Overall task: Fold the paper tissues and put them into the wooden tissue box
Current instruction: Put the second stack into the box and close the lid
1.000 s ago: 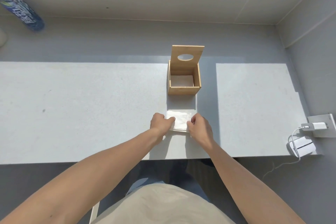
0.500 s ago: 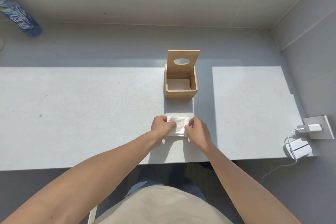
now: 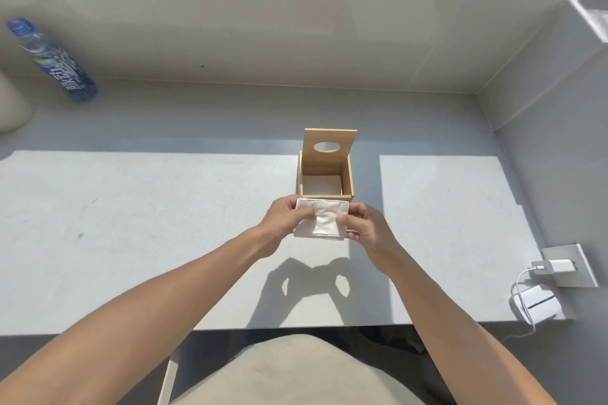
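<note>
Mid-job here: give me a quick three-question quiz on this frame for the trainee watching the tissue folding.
1. True or false: the lid of the wooden tissue box is shut.
2. Which hands grip the folded tissue? A) left hand only B) right hand only C) both
3. Fill in: the blue bottle stands at the far ____ of the view.

Key:
1. False; the lid stands up, the box is open.
2. C; left hand and right hand pinch opposite edges, above the table.
3. Left.

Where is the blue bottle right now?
In the head view, the blue bottle stands far left at the back, against the wall, well away from the wooden tissue box.
</note>
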